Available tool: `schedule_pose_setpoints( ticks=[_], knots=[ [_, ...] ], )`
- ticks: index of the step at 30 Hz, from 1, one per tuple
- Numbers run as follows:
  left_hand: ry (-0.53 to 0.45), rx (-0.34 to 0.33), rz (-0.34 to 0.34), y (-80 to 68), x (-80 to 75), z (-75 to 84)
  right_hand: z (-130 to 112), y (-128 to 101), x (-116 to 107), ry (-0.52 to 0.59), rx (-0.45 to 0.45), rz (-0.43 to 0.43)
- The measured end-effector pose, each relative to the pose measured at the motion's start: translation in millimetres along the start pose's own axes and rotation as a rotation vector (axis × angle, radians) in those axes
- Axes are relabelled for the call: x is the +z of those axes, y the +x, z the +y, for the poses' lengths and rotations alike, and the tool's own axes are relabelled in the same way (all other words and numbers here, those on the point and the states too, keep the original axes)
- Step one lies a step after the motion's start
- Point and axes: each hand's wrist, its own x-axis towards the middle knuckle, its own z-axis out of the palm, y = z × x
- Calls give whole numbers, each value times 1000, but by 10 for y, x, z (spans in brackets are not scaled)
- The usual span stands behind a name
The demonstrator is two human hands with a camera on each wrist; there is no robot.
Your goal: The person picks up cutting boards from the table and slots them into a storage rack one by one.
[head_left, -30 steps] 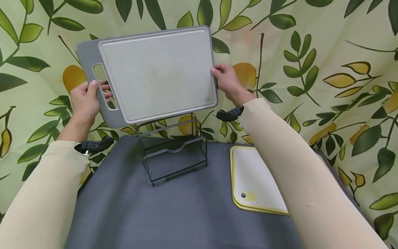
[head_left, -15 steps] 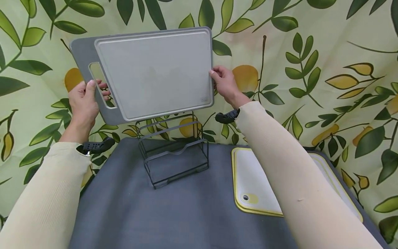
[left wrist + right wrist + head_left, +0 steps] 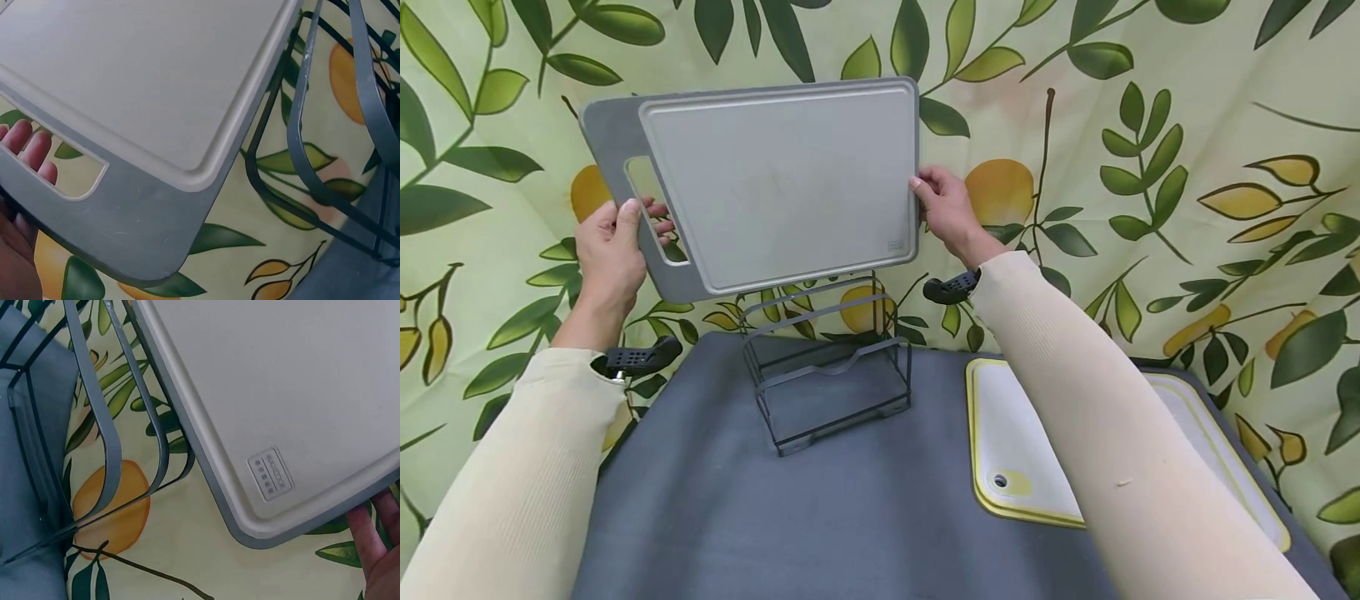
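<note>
grey cutting board (image 3: 782, 187) held upright in the air, just above the wire rack (image 3: 829, 367), lower edge near the top wires but not yet inside any slot. left hand (image 3: 610, 254) gripping the handle end, fingers through the cut-out; right hand (image 3: 946, 208) pinching the opposite edge. judged as about halfway: board lifted and brought over the rack, lowering into a slot and letting go still left. rack standing near the far edge of the grey surface (image 3: 715, 517). counted: two cutting boards, one grey in hand, one white with yellow rim (image 3: 1011, 450) lying flat near the right edge, partly hidden by the sleeve; one rack; two hands.
</note>
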Motion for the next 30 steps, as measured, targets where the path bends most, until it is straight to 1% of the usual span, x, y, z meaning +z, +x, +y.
schedule_pose_setpoints(
  ticks=[4,10,12,15,20,24,30],
  knots=[
    [27,17,1,-40,-23,-16,26,-3,14,-14,-14,-4],
    [37,34,29,-71,-46,-28,42,-27,62,-27,-41,-5],
    [37,31,34,-79,-54,-29,43,-33,70,-31,-40,-8],
    [66,23,42,-92,-71,-39,49,-34,80,-42,-39,-8],
    [86,-8,51,-106,-89,-64,78,-33,83,-70,-24,-17],
    [116,-9,52,-111,-104,-83,81,-36,93,-75,-4,-26],
    [152,-15,54,-135,-116,-92,78,-34,113,-96,2,-20]
  ],
)
